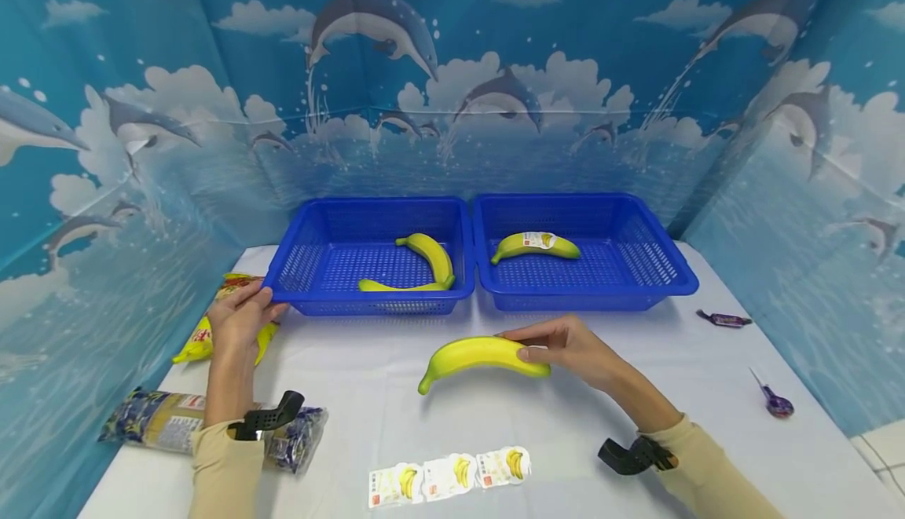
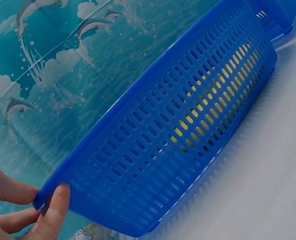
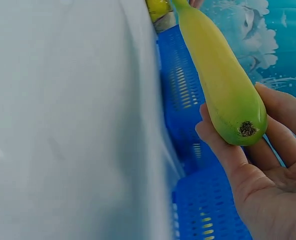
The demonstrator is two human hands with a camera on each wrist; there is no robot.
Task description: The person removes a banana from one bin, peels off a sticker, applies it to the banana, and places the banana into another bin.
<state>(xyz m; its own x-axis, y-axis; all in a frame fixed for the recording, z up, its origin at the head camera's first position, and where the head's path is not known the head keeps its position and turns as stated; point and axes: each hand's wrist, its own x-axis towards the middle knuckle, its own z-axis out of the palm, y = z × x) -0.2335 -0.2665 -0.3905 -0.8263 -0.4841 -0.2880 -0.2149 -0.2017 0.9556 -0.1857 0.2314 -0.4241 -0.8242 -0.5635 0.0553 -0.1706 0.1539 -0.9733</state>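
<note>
A yellow banana with greenish ends (image 1: 470, 353) is held by my right hand (image 1: 566, 349), thumb and fingers around its blunt end, in front of the baskets. In the right wrist view the same banana (image 3: 218, 70) points away from the palm. My left hand (image 1: 242, 316) pinches the near left corner of the left blue basket (image 1: 375, 297); the left wrist view shows thumb and fingers on its rim (image 2: 63, 172). Two bananas (image 1: 433, 256) lie in that basket. The right blue basket (image 1: 587, 301) holds one banana with a label sticker (image 1: 540, 243).
A strip of banana stickers (image 1: 448, 478) lies at the front. On the left are a yellow snack bag (image 1: 201, 340) and a long clear-and-blue packet (image 1: 163, 421). A purple wrapped candy (image 1: 724, 319) and a lollipop (image 1: 778, 403) lie on the right. A dolphin-print curtain (image 1: 452, 71) stands behind.
</note>
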